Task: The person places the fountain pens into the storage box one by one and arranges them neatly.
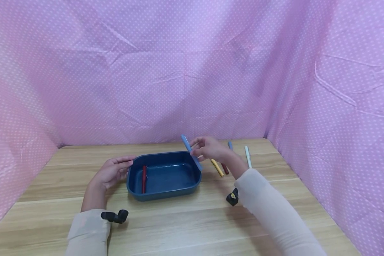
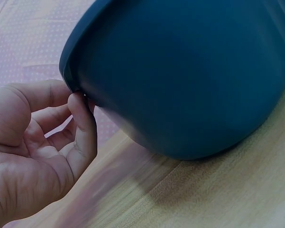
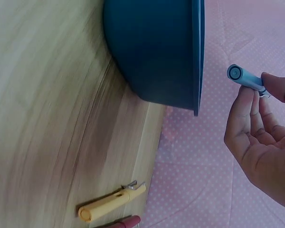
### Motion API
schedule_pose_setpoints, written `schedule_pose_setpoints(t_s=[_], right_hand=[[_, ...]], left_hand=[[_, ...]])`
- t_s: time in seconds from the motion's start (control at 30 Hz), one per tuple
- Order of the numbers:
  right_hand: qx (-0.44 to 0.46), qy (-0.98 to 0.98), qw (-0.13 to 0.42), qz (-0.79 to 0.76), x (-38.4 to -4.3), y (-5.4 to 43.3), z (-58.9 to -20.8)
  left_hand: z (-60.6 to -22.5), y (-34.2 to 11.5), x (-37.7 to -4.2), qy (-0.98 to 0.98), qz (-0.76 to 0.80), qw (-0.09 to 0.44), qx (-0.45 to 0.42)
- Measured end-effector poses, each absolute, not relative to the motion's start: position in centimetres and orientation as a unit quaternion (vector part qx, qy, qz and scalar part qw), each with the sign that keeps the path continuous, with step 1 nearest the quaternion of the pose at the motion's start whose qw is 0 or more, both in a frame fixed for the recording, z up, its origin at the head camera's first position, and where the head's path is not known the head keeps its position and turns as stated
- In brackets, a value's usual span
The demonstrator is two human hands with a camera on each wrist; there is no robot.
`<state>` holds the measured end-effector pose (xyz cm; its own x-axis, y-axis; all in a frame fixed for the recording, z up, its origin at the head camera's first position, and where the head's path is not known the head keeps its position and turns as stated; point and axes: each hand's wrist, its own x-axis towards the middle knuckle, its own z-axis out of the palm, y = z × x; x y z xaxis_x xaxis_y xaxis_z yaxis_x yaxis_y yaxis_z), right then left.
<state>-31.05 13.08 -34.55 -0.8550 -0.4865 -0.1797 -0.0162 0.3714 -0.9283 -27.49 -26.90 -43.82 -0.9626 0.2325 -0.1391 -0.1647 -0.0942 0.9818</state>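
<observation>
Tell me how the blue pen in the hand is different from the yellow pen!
The blue pen is pinched in the right hand, while the yellow pen lies on the table. The blue pen slants up in the air; the yellow pen lies flat. Their colors differ too: light blue against yellow. Both are long and slim.

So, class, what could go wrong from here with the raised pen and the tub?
The right hand pinches the slanting blue pen near its middle, so it might slip. The left hand holds the dark-blue tub by its rim; a tug could jolt the dark-red pen inside.
</observation>
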Motion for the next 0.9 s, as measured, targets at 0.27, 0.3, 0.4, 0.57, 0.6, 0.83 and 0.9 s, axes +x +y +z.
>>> schedule_pose_setpoints(t_s=[0.27, 0.3, 0.4, 0.57, 0.6, 0.83, 0.9], right_hand=[[-0.165, 0.794, 0.228, -0.539, -30.9, 11.4, -34.5], [-0.166, 0.793, 0.230, -0.540, -30.8, 11.2, -34.5], [-0.168, 0.790, 0.233, -0.542, -30.8, 10.7, -34.5], [-0.194, 0.780, 0.237, -0.546, -30.5, 10.3, -34.9], [-0.199, 0.778, 0.238, -0.546, -30.4, 10.2, -34.9], [-0.218, 0.769, 0.243, -0.550, -29.9, 9.6, -35.6], [-0.223, 0.767, 0.243, -0.551, -29.8, 9.4, -35.8]], left_hand=[[-43.9, -26.9, -27.3, 0.657, 0.742, 0.131, 0.023], [-43.9, -26.9, -27.2, 0.658, 0.741, 0.131, 0.023], [-43.9, -26.9, -27.1, 0.659, 0.741, 0.130, 0.020], [-43.8, -26.5, -26.3, 0.663, 0.738, 0.123, 0.015], [-43.9, -26.5, -26.2, 0.663, 0.739, 0.121, 0.015], [-44.1, -26.0, -25.3, 0.659, 0.744, 0.114, 0.019], [-44.2, -25.8, -25.0, 0.657, 0.745, 0.112, 0.021]])
